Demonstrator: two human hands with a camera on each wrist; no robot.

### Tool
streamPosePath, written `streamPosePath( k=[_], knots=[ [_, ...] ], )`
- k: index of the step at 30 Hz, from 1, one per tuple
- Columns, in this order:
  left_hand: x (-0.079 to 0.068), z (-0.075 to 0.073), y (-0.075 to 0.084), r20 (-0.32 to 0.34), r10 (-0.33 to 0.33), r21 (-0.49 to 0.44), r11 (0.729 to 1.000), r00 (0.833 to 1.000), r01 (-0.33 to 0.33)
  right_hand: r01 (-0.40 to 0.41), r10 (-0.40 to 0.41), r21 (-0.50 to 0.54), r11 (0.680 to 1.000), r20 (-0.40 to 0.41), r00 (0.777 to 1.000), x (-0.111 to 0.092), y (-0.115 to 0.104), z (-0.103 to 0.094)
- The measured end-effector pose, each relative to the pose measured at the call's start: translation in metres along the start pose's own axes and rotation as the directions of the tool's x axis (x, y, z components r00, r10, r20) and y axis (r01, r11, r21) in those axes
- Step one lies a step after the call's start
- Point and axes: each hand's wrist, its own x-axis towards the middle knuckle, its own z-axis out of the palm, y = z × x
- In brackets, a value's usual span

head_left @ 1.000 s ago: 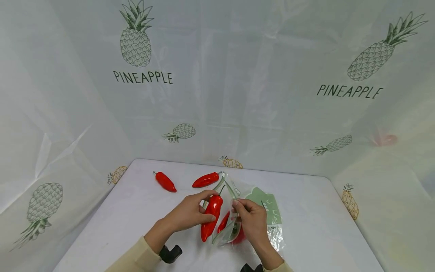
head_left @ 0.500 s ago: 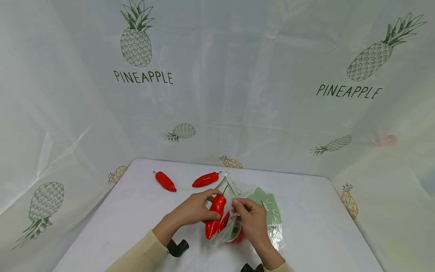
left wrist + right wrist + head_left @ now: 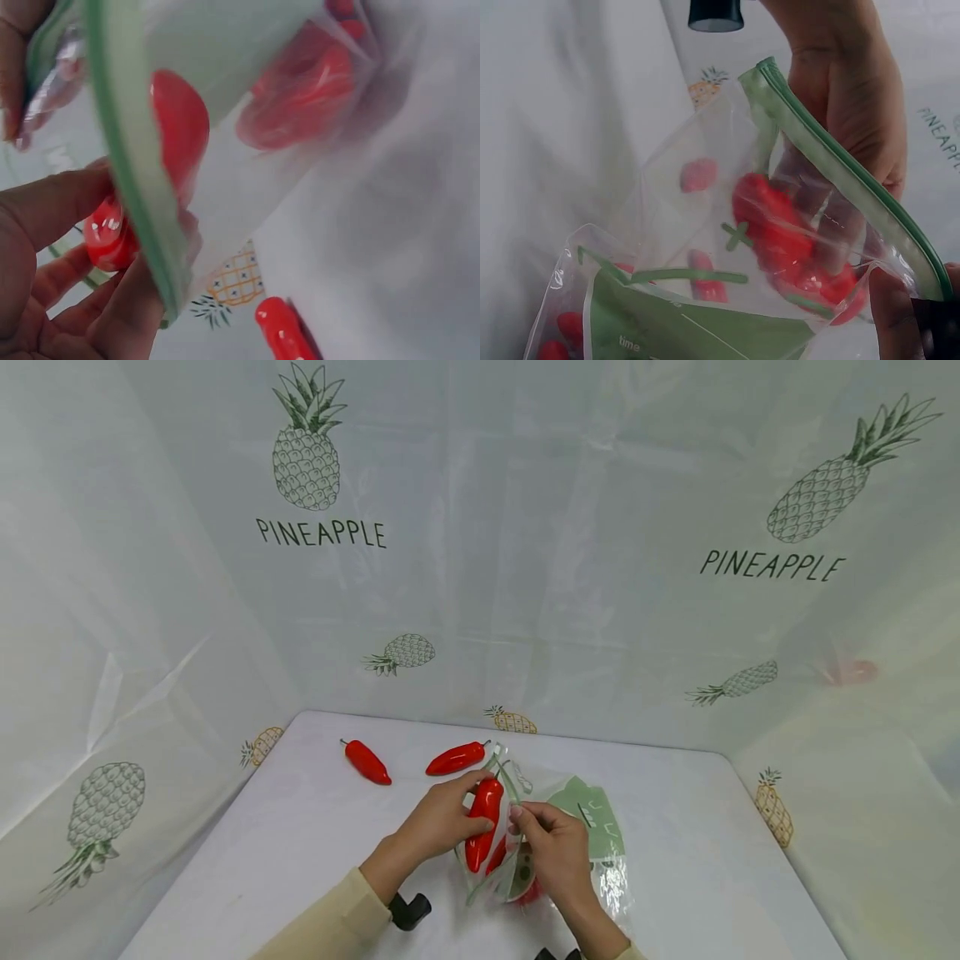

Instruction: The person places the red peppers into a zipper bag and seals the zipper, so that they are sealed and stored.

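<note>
My left hand (image 3: pixel 438 818) grips a glossy red chili pepper (image 3: pixel 484 814) by its sides, within the open mouth of a clear zip bag with a green panel (image 3: pixel 588 814). The bag's green-edged rim (image 3: pixel 124 165) crosses in front of these fingers in the left wrist view. My right hand (image 3: pixel 558 847) pinches the rim on the right side and holds it apart. Through the plastic, more red peppers (image 3: pixel 307 90) show blurred inside. The right wrist view shows the held pepper (image 3: pixel 769 221) behind the bag's clear wall; its lower end is partly hidden.
Two more red chili peppers lie on the white table (image 3: pixel 262 852): one at the far left (image 3: pixel 367 762), another behind the bag (image 3: pixel 456 758). A white pineapple-print sheet (image 3: pixel 525 568) closes off the back and sides. Black wrist mounts (image 3: pixel 409 911) sit close to the table.
My left hand has moved rightward, taking the chili pepper from the bag's left edge into its mouth. The right hand keeps its pinch on the rim and has barely moved.
</note>
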Motion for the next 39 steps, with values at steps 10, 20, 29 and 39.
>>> streamPosePath(
  k=[10, 20, 29, 39],
  knots=[
    [0.008, 0.017, -0.008, -0.041, -0.023, -0.042, 0.999, 0.999, 0.021, 0.02, -0.02, -0.013, 1.0, -0.022, 1.0, 0.003, 0.0, 0.0],
    [0.008, 0.019, -0.012, -0.033, -0.02, -0.072, 0.997, 0.999, 0.018, 0.019, -0.019, 0.003, 1.0, -0.029, 0.999, 0.008, 0.004, -0.001],
    [0.005, 0.018, -0.013, 0.066, 0.021, -0.107, 0.994, 0.998, -0.014, 0.026, -0.026, -0.012, 1.0, -0.042, 0.999, 0.011, 0.005, -0.001],
    [0.002, 0.016, -0.027, -0.077, 0.05, -0.12, 0.991, 0.996, -0.059, 0.037, -0.039, -0.041, 0.998, -0.045, 0.998, 0.011, 0.007, -0.001]
  ],
)
